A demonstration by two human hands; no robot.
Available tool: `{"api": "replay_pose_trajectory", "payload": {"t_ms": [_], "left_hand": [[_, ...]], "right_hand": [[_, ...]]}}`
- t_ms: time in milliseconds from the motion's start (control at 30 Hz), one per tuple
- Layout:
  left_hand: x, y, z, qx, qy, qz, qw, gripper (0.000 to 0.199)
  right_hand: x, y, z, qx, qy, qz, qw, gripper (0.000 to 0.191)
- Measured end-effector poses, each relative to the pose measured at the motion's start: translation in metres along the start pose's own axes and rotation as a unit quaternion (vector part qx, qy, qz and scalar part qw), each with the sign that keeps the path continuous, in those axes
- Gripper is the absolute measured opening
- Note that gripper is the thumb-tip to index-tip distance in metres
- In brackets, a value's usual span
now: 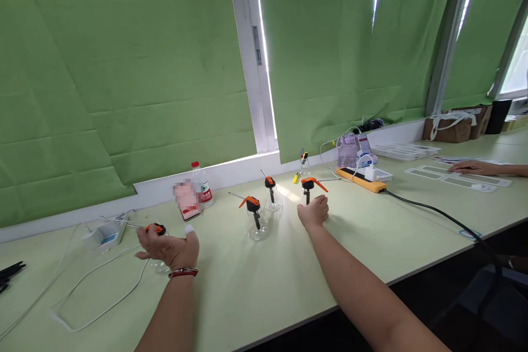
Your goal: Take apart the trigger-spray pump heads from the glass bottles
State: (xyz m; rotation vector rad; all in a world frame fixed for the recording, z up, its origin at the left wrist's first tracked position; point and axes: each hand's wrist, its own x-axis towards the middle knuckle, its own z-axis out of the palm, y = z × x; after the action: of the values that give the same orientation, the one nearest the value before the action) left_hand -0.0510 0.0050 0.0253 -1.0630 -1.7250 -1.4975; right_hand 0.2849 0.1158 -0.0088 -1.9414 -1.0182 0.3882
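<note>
Several small glass jars with black and orange tops stand on the pale green table (pixel 231 286). My right hand (pixel 315 213) is wrapped round the right jar (pixel 307 184), whose orange lever points right. At the left, my left hand (pixel 171 247), palm turned up and fingers spread, is in front of another jar (pixel 160 267); whether it touches the jar is unclear. Between my hands stand a front jar (pixel 258 226) and a back jar (pixel 273 201), each with a metal rod sticking out at the top left.
A bottle (pixel 206 192) and a phone (pixel 190 210) are behind my left hand. White cables and a power strip (pixel 108 234) lie left. An orange power strip (pixel 361 180), purple bottle (pixel 347 151) and white frames (pixel 454 176) are right, near another person's hand (pixel 474 168).
</note>
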Motion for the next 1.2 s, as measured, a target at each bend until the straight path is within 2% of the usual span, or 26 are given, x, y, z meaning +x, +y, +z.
{"api": "replay_pose_trajectory", "payload": {"t_ms": [100,167,267,333,467,567,667,733,833,933,1100,1200], "left_hand": [[0.004,-0.017,-0.001,0.027,0.021,-0.104,0.994,0.094],[0.004,-0.029,0.002,0.044,0.018,-0.189,0.981,0.094],[0.003,-0.043,0.007,0.047,-0.051,-0.326,0.943,0.089],[0.003,-0.048,0.01,0.051,-0.09,-0.346,0.933,0.085],[0.0,-0.049,0.018,0.068,-0.13,-0.314,0.938,0.076],[-0.007,-0.045,0.028,0.035,-0.191,-0.276,0.941,0.074],[-0.017,-0.031,0.035,-0.019,-0.248,-0.242,0.938,0.076],[-0.024,-0.016,0.036,-0.055,-0.286,-0.223,0.93,0.078],[-0.034,0.007,0.032,-0.096,-0.334,-0.19,0.918,0.077],[-0.038,0.023,0.026,-0.128,-0.367,-0.15,0.909,0.07],[-0.039,0.027,0.021,-0.149,-0.402,-0.092,0.899,0.034],[-0.038,0.025,0.02,-0.168,-0.413,-0.084,0.891,0.035]], "right_hand": [[-0.018,-0.008,0.004,-0.001,0.001,-0.041,0.999,0.091],[-0.034,-0.013,0.007,-0.003,0.0,-0.098,0.995,0.092],[-0.059,-0.019,0.013,-0.008,-0.043,-0.249,0.967,0.09],[-0.072,-0.021,0.017,-0.009,-0.077,-0.319,0.945,0.088],[-0.082,-0.021,0.023,-0.013,-0.185,-0.359,0.915,0.095],[-0.082,-0.022,0.027,-0.012,-0.26,-0.366,0.894,0.102],[-0.082,-0.024,0.028,0.003,-0.302,-0.388,0.871,0.099],[-0.084,-0.026,0.028,0.018,-0.313,-0.402,0.861,0.089],[-0.087,-0.026,0.025,0.03,-0.294,-0.399,0.868,0.071],[-0.087,-0.024,0.02,0.026,-0.254,-0.362,0.897,0.064],[-0.078,-0.023,0.012,0.015,-0.183,-0.267,0.946,0.071],[-0.068,-0.022,0.012,0.011,-0.143,-0.223,0.964,0.069]]}}
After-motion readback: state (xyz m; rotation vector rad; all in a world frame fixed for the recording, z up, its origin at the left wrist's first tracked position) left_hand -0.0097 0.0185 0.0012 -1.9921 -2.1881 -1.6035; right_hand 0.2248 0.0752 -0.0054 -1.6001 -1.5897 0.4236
